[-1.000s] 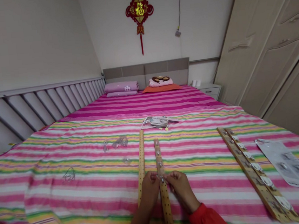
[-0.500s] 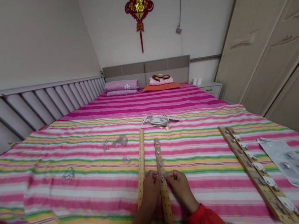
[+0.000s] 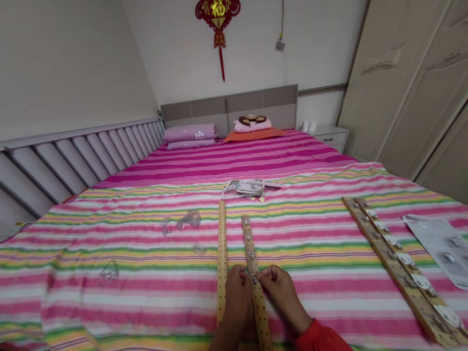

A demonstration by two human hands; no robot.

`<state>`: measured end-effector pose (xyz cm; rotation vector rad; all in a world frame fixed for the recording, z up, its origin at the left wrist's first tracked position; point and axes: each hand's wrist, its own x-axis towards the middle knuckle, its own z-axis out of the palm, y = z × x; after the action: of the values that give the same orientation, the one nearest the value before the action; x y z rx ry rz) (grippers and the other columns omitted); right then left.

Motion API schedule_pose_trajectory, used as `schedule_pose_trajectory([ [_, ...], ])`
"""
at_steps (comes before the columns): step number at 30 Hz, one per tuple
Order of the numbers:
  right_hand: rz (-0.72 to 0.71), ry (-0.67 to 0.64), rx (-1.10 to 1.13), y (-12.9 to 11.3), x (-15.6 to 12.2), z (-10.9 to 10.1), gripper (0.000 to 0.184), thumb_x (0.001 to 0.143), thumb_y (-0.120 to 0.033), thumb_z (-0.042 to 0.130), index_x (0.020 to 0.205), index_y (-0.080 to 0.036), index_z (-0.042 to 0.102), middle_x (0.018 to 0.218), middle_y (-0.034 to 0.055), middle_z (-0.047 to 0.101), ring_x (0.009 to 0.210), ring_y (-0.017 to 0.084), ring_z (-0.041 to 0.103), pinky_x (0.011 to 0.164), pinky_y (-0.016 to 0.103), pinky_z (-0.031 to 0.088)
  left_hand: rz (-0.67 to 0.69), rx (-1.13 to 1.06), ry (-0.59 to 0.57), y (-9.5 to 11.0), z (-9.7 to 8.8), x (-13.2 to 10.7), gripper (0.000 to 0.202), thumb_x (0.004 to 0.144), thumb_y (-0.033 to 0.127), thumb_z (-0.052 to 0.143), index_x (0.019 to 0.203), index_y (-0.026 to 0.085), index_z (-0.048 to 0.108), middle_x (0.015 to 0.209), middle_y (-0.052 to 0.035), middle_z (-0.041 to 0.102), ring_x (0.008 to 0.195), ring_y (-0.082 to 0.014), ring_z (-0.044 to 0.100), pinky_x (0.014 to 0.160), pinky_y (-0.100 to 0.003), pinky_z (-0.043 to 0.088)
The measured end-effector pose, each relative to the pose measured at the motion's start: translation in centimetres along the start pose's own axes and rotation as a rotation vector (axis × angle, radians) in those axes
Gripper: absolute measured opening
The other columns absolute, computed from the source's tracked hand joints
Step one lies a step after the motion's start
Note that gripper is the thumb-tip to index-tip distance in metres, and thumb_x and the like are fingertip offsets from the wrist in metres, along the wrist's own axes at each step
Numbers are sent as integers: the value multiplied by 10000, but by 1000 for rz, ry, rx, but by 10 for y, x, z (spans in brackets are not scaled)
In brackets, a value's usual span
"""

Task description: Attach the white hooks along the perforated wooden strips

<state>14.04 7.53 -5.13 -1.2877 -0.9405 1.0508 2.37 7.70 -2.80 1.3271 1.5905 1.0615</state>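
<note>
A narrow wooden strip with rows of holes [image 3: 261, 322] lies lengthwise before me. Along its far half sit several small clear hooks with metal parts [image 3: 248, 237]. The nearest metal hook [image 3: 254, 278] is between my hands. At its left side, my left hand [image 3: 237, 291] is closed in a pinch. From the right, my right hand [image 3: 281, 289] pinches at the edge of the same hook, thumb and forefinger together. The hook's clear base is partly hidden by the fingertips. Just left of my left hand lies a second perforated strip [image 3: 221, 248], with nothing on it.
Two more wooden strips [image 3: 385, 260] at the right carry white round-based hooks. Beside them lies a clear package of hooks [image 3: 452, 251]. Small clear pieces [image 3: 189, 219] and a loose clear wrapper [image 3: 109, 271] are at left. Another package [image 3: 247, 187] lies farther back on the striped bedspread [image 3: 147, 310].
Both hands stay at the same hook with almost no movement. The whole view has shifted very slightly.
</note>
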Motion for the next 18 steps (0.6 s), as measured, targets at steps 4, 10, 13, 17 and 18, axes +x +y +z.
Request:
schedule_pose_trajectory([
  [4, 31, 10, 46, 8, 2, 0, 245, 503, -335, 765, 562, -199, 570, 483, -42, 539, 480, 128, 475, 478, 252, 374, 13, -4, -2, -1, 0, 0, 128, 719, 65, 535, 734, 186, 576, 694, 3, 597, 670, -141, 574, 662, -244, 432],
  [10, 76, -23, 75, 11, 3, 0, 285, 452, -246, 771, 614, -204, 541, 436, -98, 461, 425, 91, 410, 447, 224, 327, 53, -22, 8, -2, 3, -2, 145, 687, 45, 533, 716, 177, 586, 706, -10, 601, 686, -149, 573, 685, -261, 438],
  [13, 66, -78, 124, 6, 1, -3, 310, 440, -236, 784, 641, -199, 552, 455, -84, 495, 441, 98, 435, 455, 228, 339, 27, -22, 14, -4, 2, -5, 161, 647, 55, 572, 754, 167, 614, 720, -19, 602, 681, -153, 566, 672, -265, 444],
  [17, 81, -98, 223, 4, -5, -10, 329, 510, -330, 799, 691, -201, 556, 468, -91, 475, 391, 73, 381, 404, 212, 280, 75, -45, 33, 2, -19, 2, 278, 638, 123, 605, 911, 167, 637, 819, -35, 633, 696, -151, 576, 678, -268, 464],
  [18, 98, -109, 247, 4, -6, -11, 329, 539, -362, 791, 702, -202, 555, 463, -96, 464, 366, 61, 345, 385, 206, 248, 108, -47, 54, 3, -29, 7, 269, 658, 154, 596, 923, 171, 638, 831, -38, 640, 715, -155, 584, 694, -272, 470],
])
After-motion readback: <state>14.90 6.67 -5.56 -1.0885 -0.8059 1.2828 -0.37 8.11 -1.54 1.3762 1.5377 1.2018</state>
